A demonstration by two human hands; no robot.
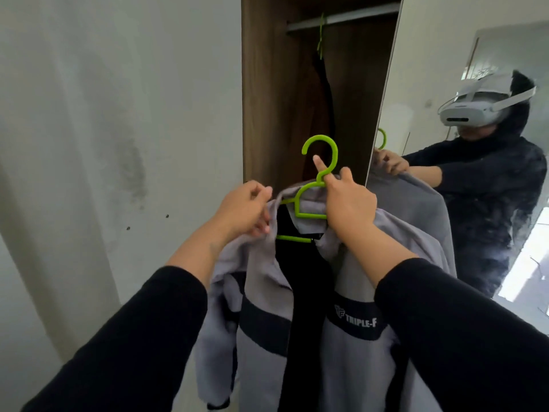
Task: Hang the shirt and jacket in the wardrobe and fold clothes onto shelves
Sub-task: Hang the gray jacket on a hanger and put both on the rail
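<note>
A grey jacket (264, 292) with dark bands and a "TRIPLE-F" print hangs open on a lime green hanger (322, 150) in front of the wardrobe. My right hand (347, 203) grips the hanger at the base of its hook, index finger and thumb raised. My left hand (243, 211) pinches the jacket's left shoulder fabric by the collar. Inside the wardrobe (267, 99) a dark garment (322, 93) hangs from a second green hanger (320, 34) on the rail (356, 17).
A white wall (118, 129) stands to the left of the wardrobe opening. The mirrored door (445, 55) on the right shows a person in a headset holding the jacket. The wardrobe rail has free length to the right of the hung garment.
</note>
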